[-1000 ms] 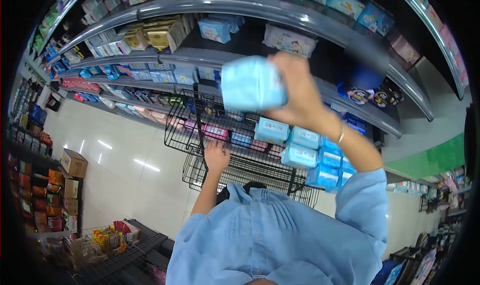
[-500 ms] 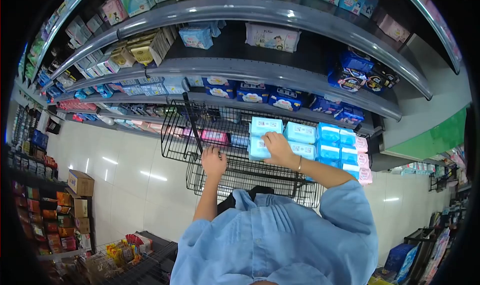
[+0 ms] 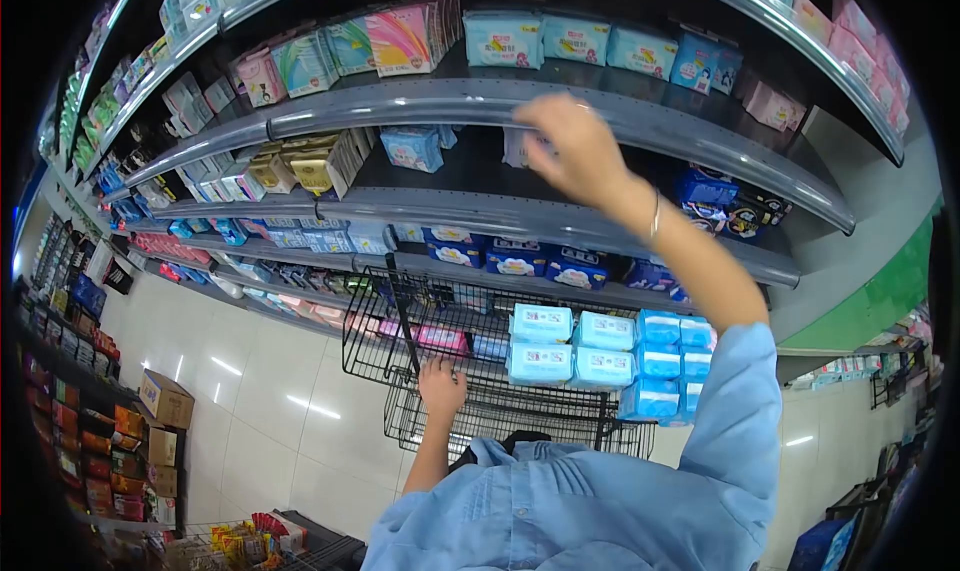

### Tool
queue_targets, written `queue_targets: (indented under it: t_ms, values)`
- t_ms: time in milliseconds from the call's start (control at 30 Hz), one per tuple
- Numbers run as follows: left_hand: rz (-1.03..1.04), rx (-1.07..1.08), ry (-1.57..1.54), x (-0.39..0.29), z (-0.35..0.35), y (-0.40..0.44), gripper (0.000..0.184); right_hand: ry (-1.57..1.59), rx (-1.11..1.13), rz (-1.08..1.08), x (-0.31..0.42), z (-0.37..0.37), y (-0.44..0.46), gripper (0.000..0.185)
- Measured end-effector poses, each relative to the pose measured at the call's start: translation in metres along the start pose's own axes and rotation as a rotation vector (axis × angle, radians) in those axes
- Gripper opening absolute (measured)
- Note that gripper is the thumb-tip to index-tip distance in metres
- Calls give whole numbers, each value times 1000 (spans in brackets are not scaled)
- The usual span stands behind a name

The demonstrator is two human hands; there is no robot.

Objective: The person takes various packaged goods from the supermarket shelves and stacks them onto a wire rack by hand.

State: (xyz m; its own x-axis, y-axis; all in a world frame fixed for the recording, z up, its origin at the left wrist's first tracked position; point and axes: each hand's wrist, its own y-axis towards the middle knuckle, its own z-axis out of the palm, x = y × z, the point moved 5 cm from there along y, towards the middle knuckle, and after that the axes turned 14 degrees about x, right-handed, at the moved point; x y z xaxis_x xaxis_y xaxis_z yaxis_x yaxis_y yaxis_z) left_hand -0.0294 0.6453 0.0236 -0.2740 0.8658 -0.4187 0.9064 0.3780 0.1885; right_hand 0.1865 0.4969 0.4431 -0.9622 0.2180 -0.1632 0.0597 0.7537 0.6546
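Apparently reached with half-open, empty right hand (image 3: pixel 575 153) before pale-lilac flat packet (image 3: pixel 514 149); rested left hand (image 3: pixel 442 387), with indistinct grip, on black wire trolley (image 3: pixel 405 316); needed closer approach to grasp.

Looking onto a floor (image 3: pixel 260 451) of pale, glossy, square tiles, catching white light (image 3: pixel 312 407) in short streaks on the left and again on the far right. Facing long grey shelves (image 3: pixel 400 106) in stacked tiers, curving across the view and ending in shiny, rounded rails (image 3: pixel 440 216). Meeting, on the right, a pale grey panel (image 3: pixel 860 191) with a bright green strip (image 3: pixel 870 316) below. Seeing cardboard boxes (image 3: pixel 166 399) stacked on the left, beside colourful packets (image 3: pixel 95 466) in rows. Darkening to black at the outer corners.
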Motion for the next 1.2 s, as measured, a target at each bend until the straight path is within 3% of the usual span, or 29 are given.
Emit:
queue_targets:
  t_ms: [100, 167, 200, 233, 300, 367, 400, 500, 600, 667, 700, 767, 800, 833, 933, 1000, 1033, 1200]
  values:
    - [-29, 43, -15, 4, 4, 1, 31, -230, 11, 149, -68, 1, 65, 35]
    - [-52, 60, -31, 2, 1, 1, 32, -261, 43, 179, -116, 21, 95, 50]
    - [-47, 38, -18, 1, 0, 0, 31, -282, 128, 202, -143, 36, 107, 69]
    - [-42, 16, -7, 1, -1, -1, 30, -330, 308, 356, -155, 43, 122, 88]
    - [-33, -19, 8, 1, -1, 1, 28, -317, 511, 573, -166, 49, 136, 107]
    - [-21, -28, 15, 3, 0, 1, 27, -300, 665, 652, -190, 71, 145, 121]
    - [19, -98, 22, 2, -3, 1, 25, -328, 723, 694, -187, 71, 150, 113]
    - [-81, 97, -70, 0, -7, 3, 33, -366, 832, 734, -166, 63, 154, 101]
    - [-60, 64, -68, -2, -7, 3, 28, -554, 383, 467, -136, 43, 144, 82]
    - [-67, 57, -17, -1, -6, 3, 29, -558, 267, 397, -117, 24, 129, 70]
    - [-57, 32, -27, -3, -7, 3, 30, -445, -123, 186, -56, -14, 113, 66]
    - [-77, 64, -20, 1, 0, 3, 33, -385, -272, 22, 1, -45, 77, 65]
    - [-50, 52, -25, 0, -2, 4, 30, -392, -235, 64, 23, -53, 54, 61]
    - [-29, 12, -12, -2, -5, 4, 27, -301, -86, 89, 30, -47, 22, 72]
    - [-25, 14, -16, -6, -6, 6, 26, 206, 71, 117, 97, -18, -63, 75]
    - [-12, -22, -40, -12, -17, 2, 25, 424, 377, 184, 131, 31, -125, 74]
    - [-13, 62, -22, 2, 0, 5, 26, 498, 500, 248, 146, 55, -154, 74]
    - [-31, 41, -12, 0, 0, 5, 27, 495, 715, 432, 177, 106, -250, 77]
